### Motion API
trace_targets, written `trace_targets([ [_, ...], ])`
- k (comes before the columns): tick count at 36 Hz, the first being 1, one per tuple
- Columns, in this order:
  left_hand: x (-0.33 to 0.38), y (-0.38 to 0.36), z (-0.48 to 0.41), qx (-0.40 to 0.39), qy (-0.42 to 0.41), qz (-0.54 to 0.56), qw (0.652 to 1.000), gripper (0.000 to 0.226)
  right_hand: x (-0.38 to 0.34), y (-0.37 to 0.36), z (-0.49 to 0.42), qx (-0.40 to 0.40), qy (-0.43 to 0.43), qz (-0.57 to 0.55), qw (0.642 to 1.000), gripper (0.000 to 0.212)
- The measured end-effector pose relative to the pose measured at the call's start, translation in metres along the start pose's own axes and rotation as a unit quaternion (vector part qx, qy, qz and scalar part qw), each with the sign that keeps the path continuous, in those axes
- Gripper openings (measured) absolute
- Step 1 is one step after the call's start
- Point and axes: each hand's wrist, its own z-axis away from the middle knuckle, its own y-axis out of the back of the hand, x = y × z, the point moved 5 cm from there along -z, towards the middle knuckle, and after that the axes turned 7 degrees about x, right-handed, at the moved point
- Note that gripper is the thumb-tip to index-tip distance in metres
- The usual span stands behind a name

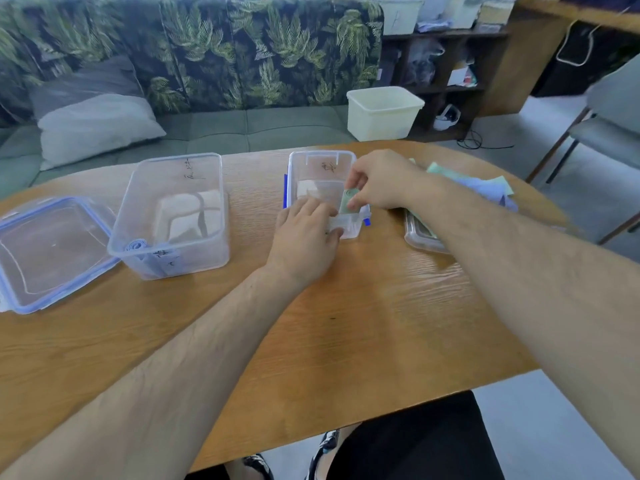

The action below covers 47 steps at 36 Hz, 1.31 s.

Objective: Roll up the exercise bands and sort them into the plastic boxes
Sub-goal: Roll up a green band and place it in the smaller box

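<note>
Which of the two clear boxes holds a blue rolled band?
The larger box on the left; the blue roll lies in its near corner. The smaller box shows none.

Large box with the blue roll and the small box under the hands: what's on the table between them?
Nothing: the head view shows bare table between the large box and the small box.
</note>
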Motion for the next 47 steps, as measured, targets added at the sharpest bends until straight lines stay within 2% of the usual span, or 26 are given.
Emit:
trace_targets([
  [4,-0.002,0.0,0.002,0.018,-0.027,-0.006,0.999,0.028,0.002,-0.01,-0.005,-0.065,0.007,0.018,0.998,0.029],
  [9,-0.007,-0.002,0.005,0.026,-0.047,-0.02,0.998,0.031,0.004,-0.014,-0.014,-0.124,-0.008,0.021,0.992,0.017],
  [17,-0.008,-0.002,0.007,0.004,-0.063,-0.042,0.997,0.036,-0.007,-0.014,-0.021,-0.225,-0.026,0.043,0.973,0.031],
  [19,-0.009,-0.001,0.008,0.006,-0.063,-0.039,0.997,0.036,-0.009,-0.014,-0.021,-0.23,0.002,0.071,0.971,0.027],
  [23,-0.01,-0.001,0.008,0.005,-0.057,-0.036,0.998,0.037,-0.007,-0.017,-0.02,-0.206,0.017,0.048,0.977,0.021],
  [31,-0.01,-0.001,0.009,0.006,-0.046,-0.026,0.999,0.031,-0.02,-0.015,-0.014,-0.227,0.032,0.114,0.967,0.031],
  [40,-0.011,0.001,0.012,-0.006,-0.025,-0.011,1.0,0.039,-0.015,-0.02,-0.015,-0.191,-0.001,0.068,0.979,0.024],
  [47,-0.015,0.006,0.003,-0.049,0.019,0.054,0.997,0.039,-0.014,-0.015,-0.012,-0.178,0.001,0.038,0.983,0.031],
])
